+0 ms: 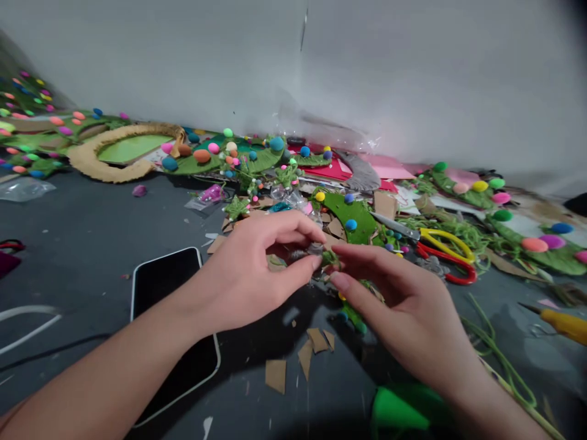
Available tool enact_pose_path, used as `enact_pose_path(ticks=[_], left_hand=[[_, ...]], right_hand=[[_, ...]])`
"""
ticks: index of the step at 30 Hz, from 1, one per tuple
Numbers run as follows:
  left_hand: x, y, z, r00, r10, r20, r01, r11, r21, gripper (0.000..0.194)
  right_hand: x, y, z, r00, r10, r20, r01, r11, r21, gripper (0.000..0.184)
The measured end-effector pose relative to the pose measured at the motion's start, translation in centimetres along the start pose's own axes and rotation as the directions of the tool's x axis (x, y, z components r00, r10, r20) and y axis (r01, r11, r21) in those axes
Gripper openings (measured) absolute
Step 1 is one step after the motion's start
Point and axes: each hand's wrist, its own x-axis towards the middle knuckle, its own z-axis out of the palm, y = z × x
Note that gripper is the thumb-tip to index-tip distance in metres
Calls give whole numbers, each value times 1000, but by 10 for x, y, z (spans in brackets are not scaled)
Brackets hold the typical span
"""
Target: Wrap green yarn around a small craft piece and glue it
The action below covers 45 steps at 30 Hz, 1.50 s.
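Near the middle of the table, my left hand [247,269] is closed, thumb and fingers together around a small greyish coiled piece [315,248]. A bit of green yarn-like material [329,259] shows between the fingertips of both hands. My right hand [403,305] pinches at that green bit from the right, thumb below and fingers above. Its exact shape is mostly hidden by my fingers. Just below my right fingertips lies a small green piece with coloured balls [355,316]. A phone with a dark screen [167,281] lies beneath my left forearm.
Scissors with yellow and red handles [447,253] lie right, near green yarn [490,244]. A pointed yellow-handled tool [562,324] is at the right edge. Cardboard scraps [276,376] lie in front. Behind are a tan ring-shaped piece [92,162] and green leaves with pompoms [261,159].
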Motion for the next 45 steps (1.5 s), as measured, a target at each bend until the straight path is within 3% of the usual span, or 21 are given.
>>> enact_pose_path(ticks=[4,9,11,15,17,19,23,24,26,28,30,33,35,39,45], left_hand=[[-4,-1,3,996,81,-23,-78,991,111,17],[-8,-6,4,986,161,-48,-140,946,292,16],[-8,-8,4,972,231,-50,-195,904,380,16],[-7,-12,1,935,347,-71,-255,797,547,17],[-6,-14,-3,921,378,-97,-246,756,607,19],[-4,-16,-9,907,397,-140,-219,729,649,19],[-2,-17,-15,899,388,-203,-173,740,651,18],[-3,-17,-14,903,375,-210,-170,761,626,18],[-5,-14,-12,920,334,-205,-169,810,561,18],[-7,-10,-9,935,300,-187,-171,848,502,18],[-8,-6,-6,946,283,-158,-184,871,456,18],[-9,-4,-4,957,271,-108,-209,896,391,19],[-9,-5,-3,960,268,-80,-223,906,360,21],[-8,-8,-3,965,257,-49,-224,909,350,22],[-8,-7,-1,963,265,-47,-221,880,419,18]], right_hand=[[0,-1,3,999,31,-16,-31,999,35,28],[0,0,3,998,21,-67,-22,1000,-19,8],[0,0,4,998,22,-57,-25,999,-41,9],[3,-5,-4,988,87,129,-74,992,-97,25],[5,-10,-19,940,123,317,-75,984,-161,31],[8,-13,-46,865,184,467,-78,968,-238,32],[10,-13,-111,756,366,543,-107,887,-450,25],[9,-12,-123,744,392,541,-106,869,-484,26],[8,-12,-135,809,375,452,-105,849,-517,25],[7,-12,-126,917,272,291,-103,867,-487,30],[7,-15,-101,973,142,182,-63,921,-383,41],[13,-16,-54,975,-105,194,146,967,-210,52],[19,-14,-31,954,-225,200,262,948,-182,43],[26,-8,-13,962,-245,120,262,952,-159,11],[20,-6,-15,984,-149,96,163,972,-171,10]])
